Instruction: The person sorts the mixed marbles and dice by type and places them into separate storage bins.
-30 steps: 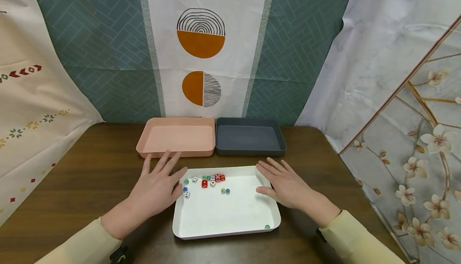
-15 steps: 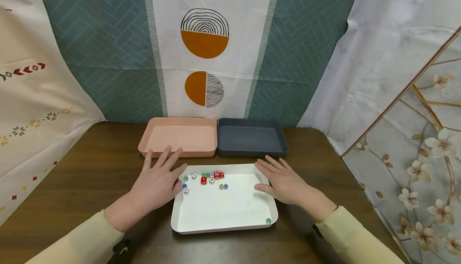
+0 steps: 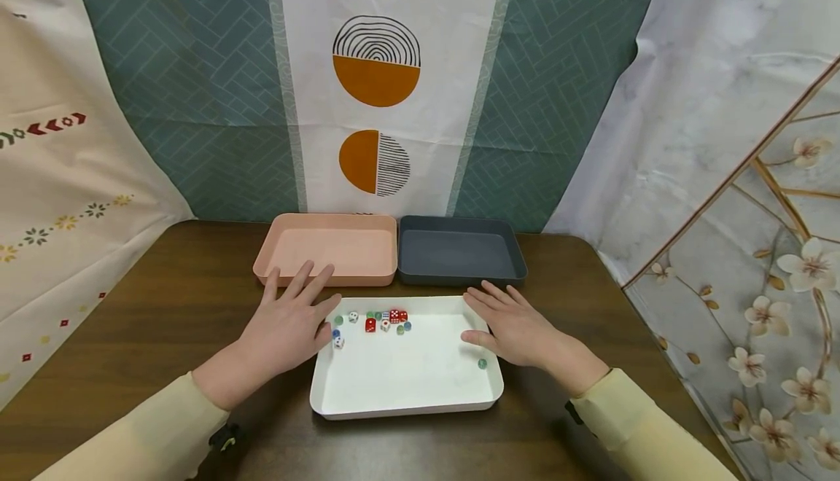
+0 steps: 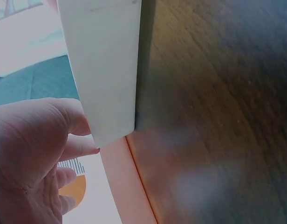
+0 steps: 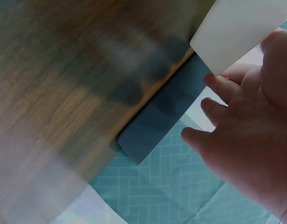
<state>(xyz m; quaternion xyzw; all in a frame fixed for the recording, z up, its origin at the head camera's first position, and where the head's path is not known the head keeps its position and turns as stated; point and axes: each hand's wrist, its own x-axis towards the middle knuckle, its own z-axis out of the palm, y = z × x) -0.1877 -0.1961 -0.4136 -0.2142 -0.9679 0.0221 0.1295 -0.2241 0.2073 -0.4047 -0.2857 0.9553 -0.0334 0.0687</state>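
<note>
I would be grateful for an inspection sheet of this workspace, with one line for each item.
Surface: brown wood-grain table.
Job's things: white tray with dice and round beads, mostly far left; one green bead apart, at right. Behind it, pink tray and dark grey tray, side by side.
Clutter: nothing seen.
Grips: bare hands, fingers spread; left grip at the white tray's left side, right grip at its right. Whether they bear its weight: cannot tell.
Cables: nothing seen.
Surroundings: patterned teal-and-white cloth behind; floral cloth right.
</note>
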